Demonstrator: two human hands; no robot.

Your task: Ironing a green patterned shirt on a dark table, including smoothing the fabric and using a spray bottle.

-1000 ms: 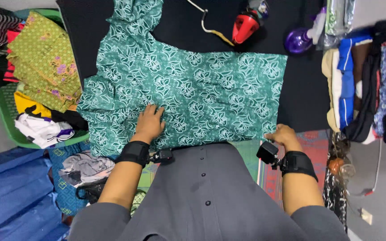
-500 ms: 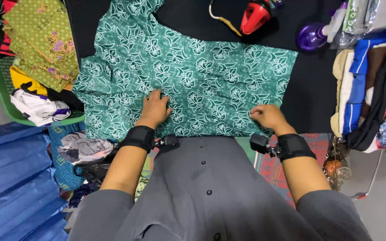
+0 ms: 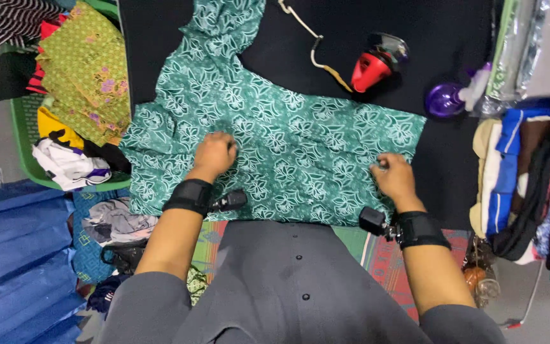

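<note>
Green patterned garment [image 3: 288, 150] lies spread on the black board [image 3: 453, 159]. Left hand [image 3: 214, 155] presses curled fingers mid-cloth; right hand [image 3: 394, 178] pinches its right part. Smoothing should work outward, clear of the red iron [image 3: 372, 67] beyond the cloth.

Green patterned garment [image 3: 288, 146] spread flat on black surface [image 3: 459, 38]. Left hand [image 3: 214, 155] loosely curled, knuckles pressing the cloth near its middle-left. Right hand [image 3: 394, 177] palm-down on the garment's right edge, fingers bunching fabric. Both wrists wear black straps. Red iron [image 3: 372, 67] with cord sits beyond the garment, apart from it; purple spray bottle [image 3: 447, 99] just right of it. Green basket [image 3: 23, 150] of mixed clothes at left, stacked folded clothes [image 3: 529, 185] at right.
</note>
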